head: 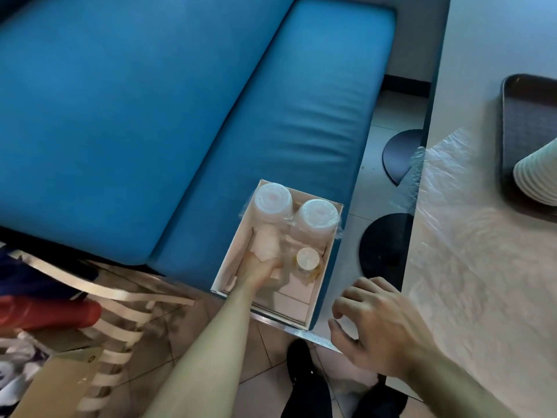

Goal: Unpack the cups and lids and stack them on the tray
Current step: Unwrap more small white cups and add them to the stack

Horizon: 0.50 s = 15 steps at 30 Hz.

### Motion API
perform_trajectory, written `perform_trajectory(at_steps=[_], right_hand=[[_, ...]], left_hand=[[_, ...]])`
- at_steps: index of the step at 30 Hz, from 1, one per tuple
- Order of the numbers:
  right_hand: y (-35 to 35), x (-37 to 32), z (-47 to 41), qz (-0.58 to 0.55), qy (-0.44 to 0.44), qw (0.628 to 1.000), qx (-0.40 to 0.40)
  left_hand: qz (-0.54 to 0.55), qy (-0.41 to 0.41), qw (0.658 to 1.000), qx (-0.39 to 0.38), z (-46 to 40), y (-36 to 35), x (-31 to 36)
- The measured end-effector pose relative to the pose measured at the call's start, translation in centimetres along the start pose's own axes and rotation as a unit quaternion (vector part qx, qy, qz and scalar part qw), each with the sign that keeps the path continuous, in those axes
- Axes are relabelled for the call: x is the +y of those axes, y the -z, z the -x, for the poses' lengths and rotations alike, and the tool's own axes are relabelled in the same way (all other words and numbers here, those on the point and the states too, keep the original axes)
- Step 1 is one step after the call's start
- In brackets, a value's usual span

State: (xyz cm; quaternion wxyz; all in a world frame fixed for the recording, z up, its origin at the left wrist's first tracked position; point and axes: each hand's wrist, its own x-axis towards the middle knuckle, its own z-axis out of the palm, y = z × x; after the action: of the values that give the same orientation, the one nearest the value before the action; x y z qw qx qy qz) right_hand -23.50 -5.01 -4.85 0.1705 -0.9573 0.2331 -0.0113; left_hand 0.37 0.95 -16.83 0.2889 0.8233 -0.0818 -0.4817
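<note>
Head view, centre-bottom: left hand (261, 272) closed around wrapped cup sleeve (265, 245) inside cardboard box (331, 236); right hand (380, 324) open, empty. Lift straight, clearing box walls, toward tray (509, 122) at right edge.

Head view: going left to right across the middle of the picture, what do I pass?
Blue bench cushion → open white box with wrapped stacks, left hand reaching in → right hand → clear plastic sheet on the table → dark tray.
</note>
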Motion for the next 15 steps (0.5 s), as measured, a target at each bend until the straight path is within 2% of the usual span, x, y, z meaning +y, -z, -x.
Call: perform_trajectory(at_steps=[4, 7, 12, 13, 15], right_hand=[[0.1, -0.1, -0.1, -0.001, -0.003, 1.0, -0.009], [0.3, -0.2, 0.0, 0.011, -0.002, 0.999, -0.032], [0.4, -0.7, -0.5, 0.018, -0.019, 0.999, -0.042], [0.7, -1.0, -0.6, -0.004, -0.033, 0.999, -0.034], [1.6, -1.8, -0.9, -0.121, -0.077, 0.99, -0.003]], left_hand=[[0.158, 0.078, 0.984, -0.025, 2.1, 0.6, 0.6], [0.283, 0.13, 0.948, -0.067, 4.3, 1.4, 0.5], [0.472, 0.092, 0.868, -0.125, 10.2, 1.7, 2.0], [0.491, 0.074, 0.857, -0.141, 11.8, 1.5, 2.7], [0.517, 0.042, 0.84, -0.163, 14.7, 0.9, 4.2]])
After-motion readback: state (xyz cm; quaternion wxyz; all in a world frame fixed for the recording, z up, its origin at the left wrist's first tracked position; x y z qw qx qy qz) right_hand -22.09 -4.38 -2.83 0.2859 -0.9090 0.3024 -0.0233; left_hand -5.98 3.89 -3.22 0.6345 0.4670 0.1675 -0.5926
